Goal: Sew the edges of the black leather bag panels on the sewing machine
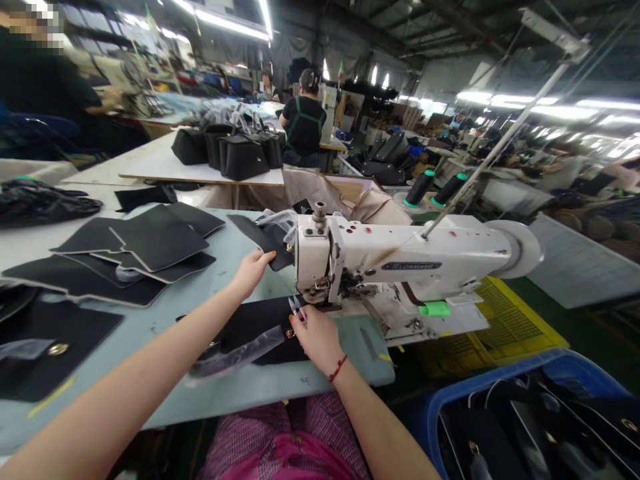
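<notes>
My left hand [254, 272] reaches forward to the left of the sewing machine's head [314, 257]. Its fingers close at the edge of a black panel [257, 235] with clear plastic wrap on it. In my right hand [320, 340] is a pair of thread snips [296, 307], blades pointing up toward the needle area. Under that hand lies another black panel [250, 320] with a plastic-wrapped strap [245, 350] and a small gold fitting [291, 333]. The fingers of my right hand partly hide the snips' handles.
Black panels with pale edges [145, 240] are stacked on the left of the pale blue table [200, 393]. A blue basket [435, 407] of black pieces stands at lower right, near a yellow crate [520, 313]. Black bags [243, 157] and a seated person [304, 120] are beyond.
</notes>
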The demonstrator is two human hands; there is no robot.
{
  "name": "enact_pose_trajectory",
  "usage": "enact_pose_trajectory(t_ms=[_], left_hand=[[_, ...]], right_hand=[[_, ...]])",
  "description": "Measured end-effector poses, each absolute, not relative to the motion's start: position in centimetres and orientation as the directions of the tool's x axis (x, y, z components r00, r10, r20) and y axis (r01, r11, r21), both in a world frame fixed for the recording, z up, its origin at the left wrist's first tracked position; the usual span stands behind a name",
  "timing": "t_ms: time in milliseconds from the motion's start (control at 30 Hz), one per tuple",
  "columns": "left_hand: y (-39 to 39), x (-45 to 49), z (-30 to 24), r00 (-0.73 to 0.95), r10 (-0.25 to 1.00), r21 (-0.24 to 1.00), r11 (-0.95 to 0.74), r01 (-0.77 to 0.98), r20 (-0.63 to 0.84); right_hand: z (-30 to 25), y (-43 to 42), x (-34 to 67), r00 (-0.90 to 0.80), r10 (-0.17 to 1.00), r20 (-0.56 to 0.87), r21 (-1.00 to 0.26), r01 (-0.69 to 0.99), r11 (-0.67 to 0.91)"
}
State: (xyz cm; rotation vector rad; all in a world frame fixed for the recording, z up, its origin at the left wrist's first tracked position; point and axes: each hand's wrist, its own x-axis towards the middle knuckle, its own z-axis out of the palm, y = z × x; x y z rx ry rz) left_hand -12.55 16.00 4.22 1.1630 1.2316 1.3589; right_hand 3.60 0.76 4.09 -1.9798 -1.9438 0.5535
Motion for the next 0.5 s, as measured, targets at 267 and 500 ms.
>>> enact_pose_trajectory(t_ms=[267, 500], left_hand=[[16.5, -15.1, 4.3, -0.244, 0.891, 0.901, -0.302, 0.312, 0.383], [22.2, -10.7, 9.9, 0.030, 0.988, 0.986, -0.151, -0.070, 0.153]], right_hand=[[4.7, 1.6, 2.6, -0.086, 0.993, -0.077, -0.519, 0.854, 0.034], [-0.6, -6.7, 9.2, 0.017, 0.994, -0.110, -0.659, 0.748, -0.086]])
